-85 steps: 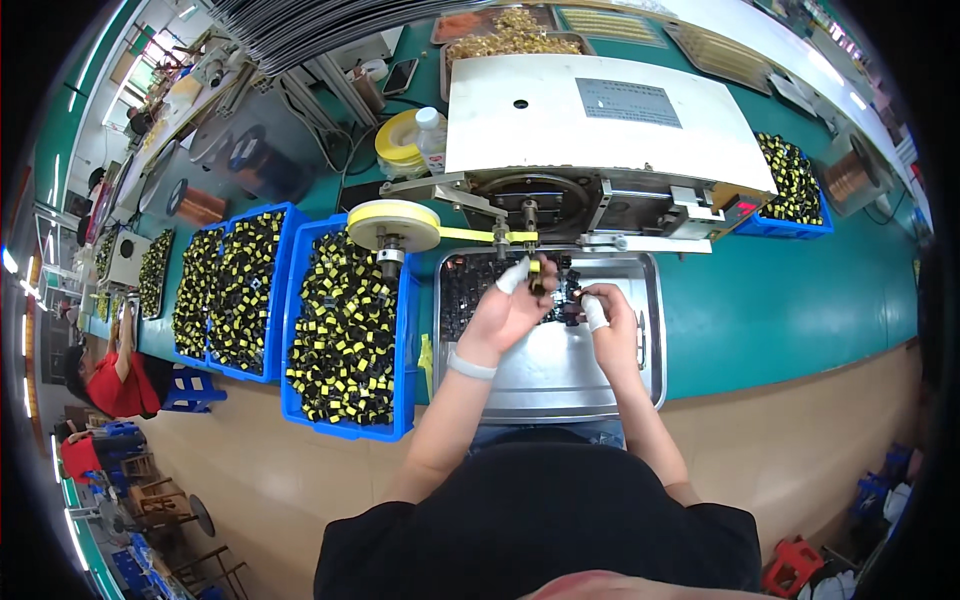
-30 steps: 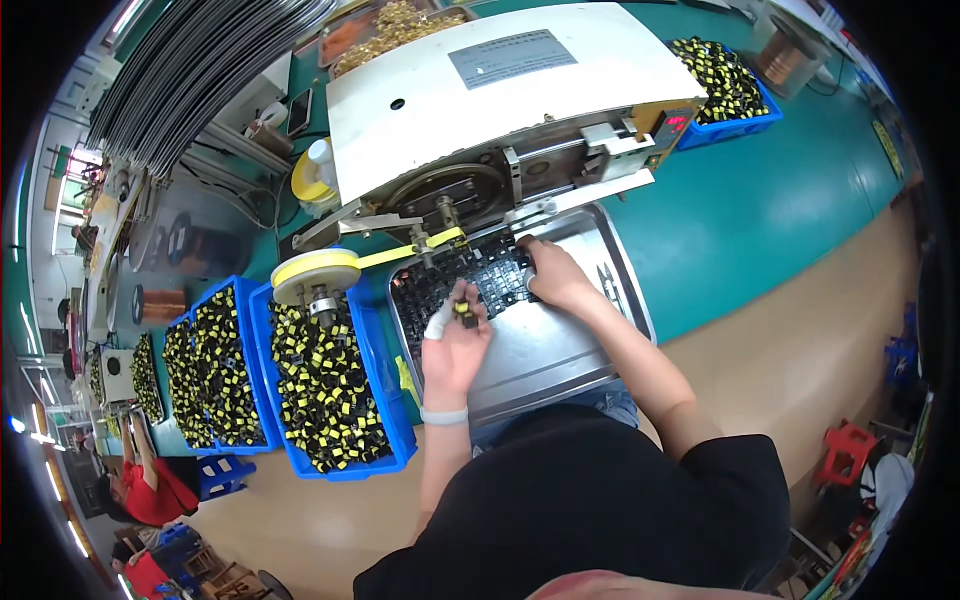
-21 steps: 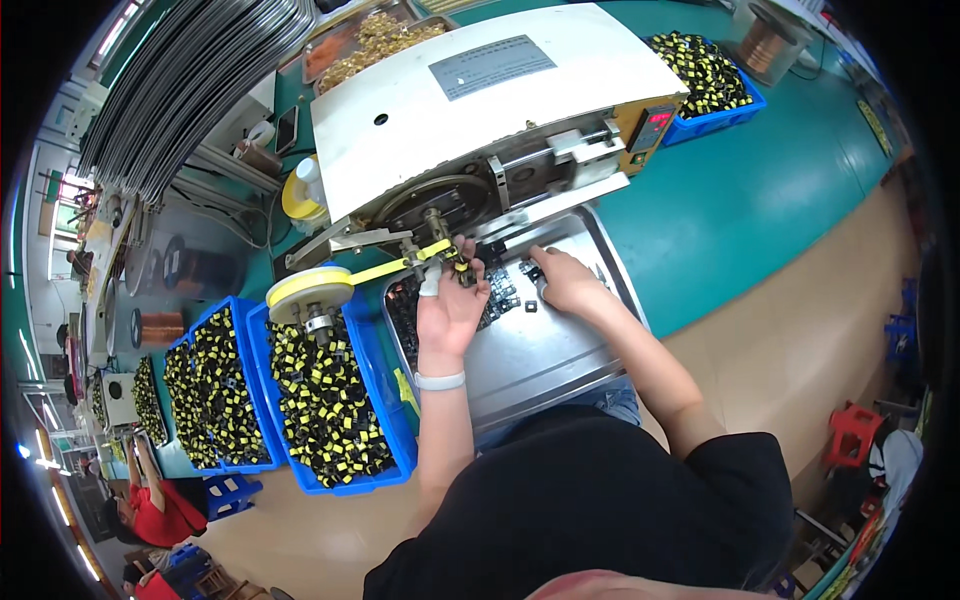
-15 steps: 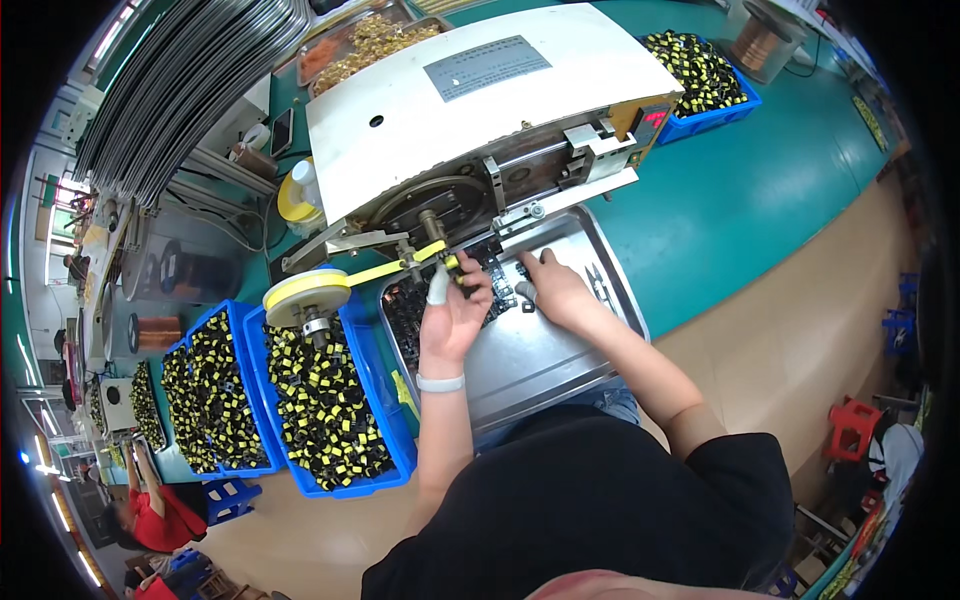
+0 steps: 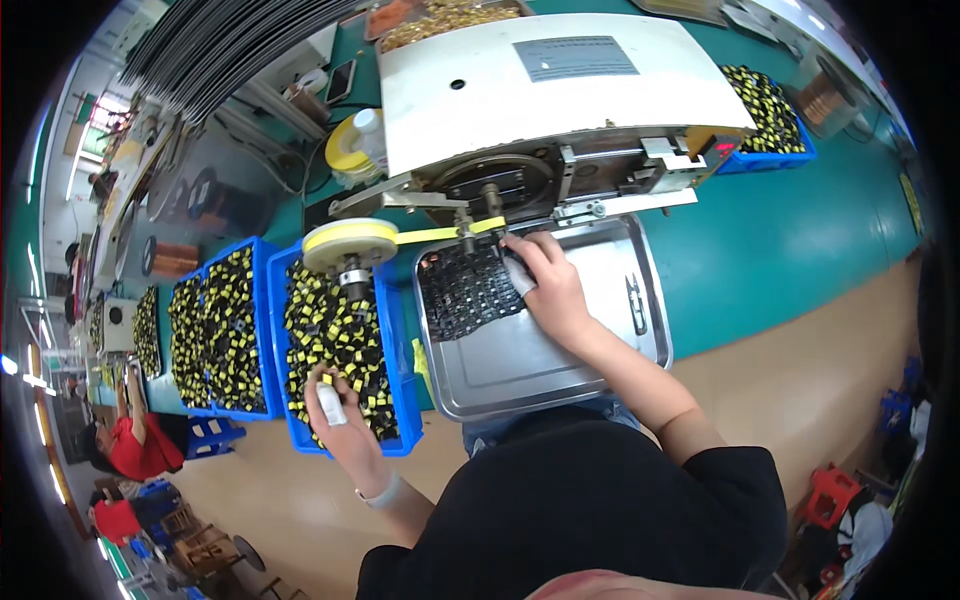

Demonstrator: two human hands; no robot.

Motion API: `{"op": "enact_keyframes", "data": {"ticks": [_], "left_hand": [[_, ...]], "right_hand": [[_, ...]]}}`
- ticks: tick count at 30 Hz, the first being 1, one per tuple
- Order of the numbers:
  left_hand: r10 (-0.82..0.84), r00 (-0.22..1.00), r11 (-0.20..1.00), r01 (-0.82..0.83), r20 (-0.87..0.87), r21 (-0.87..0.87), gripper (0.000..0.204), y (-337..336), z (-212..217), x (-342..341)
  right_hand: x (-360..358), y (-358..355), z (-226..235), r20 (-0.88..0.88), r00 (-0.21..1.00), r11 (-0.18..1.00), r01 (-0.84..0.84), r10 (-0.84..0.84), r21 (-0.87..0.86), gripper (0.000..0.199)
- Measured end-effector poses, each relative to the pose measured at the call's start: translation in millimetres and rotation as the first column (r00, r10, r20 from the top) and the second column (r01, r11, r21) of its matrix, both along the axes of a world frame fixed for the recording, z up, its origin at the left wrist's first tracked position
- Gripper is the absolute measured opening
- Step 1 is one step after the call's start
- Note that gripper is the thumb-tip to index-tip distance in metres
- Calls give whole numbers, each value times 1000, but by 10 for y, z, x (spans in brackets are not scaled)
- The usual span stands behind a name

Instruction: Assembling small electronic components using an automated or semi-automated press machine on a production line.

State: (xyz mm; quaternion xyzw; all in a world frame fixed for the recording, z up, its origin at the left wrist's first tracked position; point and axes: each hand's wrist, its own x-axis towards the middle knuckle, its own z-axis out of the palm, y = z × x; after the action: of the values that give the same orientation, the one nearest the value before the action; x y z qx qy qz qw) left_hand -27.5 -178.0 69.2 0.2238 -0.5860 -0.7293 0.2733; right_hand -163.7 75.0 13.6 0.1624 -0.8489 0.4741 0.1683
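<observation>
My right hand (image 5: 552, 290) reaches to the winding machine's spindle (image 5: 492, 200), its thumb and forefinger pinched on a small black part (image 5: 503, 238) at the tape end. Its fingers partly hide that part. Over the near blue bin (image 5: 406, 400) is my left hand (image 5: 342, 420), fingers curled with the tips close together. A yellow bit shows at those tips; whether it is held or lies in the bin is unclear. Yellow tape (image 5: 428, 236) runs from a white reel (image 5: 350, 248) to the spindle. Below my right hand, rows of black parts (image 5: 470, 295) lie in a metal tray (image 5: 540, 395).
A white machine housing (image 5: 480, 95) stands behind the tray. Tweezers (image 5: 637, 305) lie in the tray's right side. More blue bins (image 5: 262, 345) of black-and-yellow parts stand left, another (image 5: 806, 145) at the back right. Copper wire spools (image 5: 828, 98) flank the bench. A co-worker in red (image 5: 140, 445) sits far left.
My left hand has left the spindle and moved left and nearer, over the blue bin. The right hand has risen from the tray to the spindle. The view has shifted.
</observation>
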Motion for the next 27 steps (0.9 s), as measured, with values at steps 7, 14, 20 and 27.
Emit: {"op": "enact_keyframes", "data": {"ticks": [7,14,20,27], "left_hand": [[355,923,776,-201,151,-598,30,-428,-12,134],[227,961,697,-45,161,-715,30,-607,-185,81],[80,994,791,-18,74,-612,30,-146,-101,3],[-554,832,801,540,-22,259,34,777,-470,-457]], "right_hand": [[14,-144,-136,-181,980,977,120,-88,177,59],[-53,-166,-121,-164,982,961,133,-94,242,57],[108,-22,-196,509,853,957,43,114,-287,41],[167,357,-469,504,291,292,546,813,-785,31]]}}
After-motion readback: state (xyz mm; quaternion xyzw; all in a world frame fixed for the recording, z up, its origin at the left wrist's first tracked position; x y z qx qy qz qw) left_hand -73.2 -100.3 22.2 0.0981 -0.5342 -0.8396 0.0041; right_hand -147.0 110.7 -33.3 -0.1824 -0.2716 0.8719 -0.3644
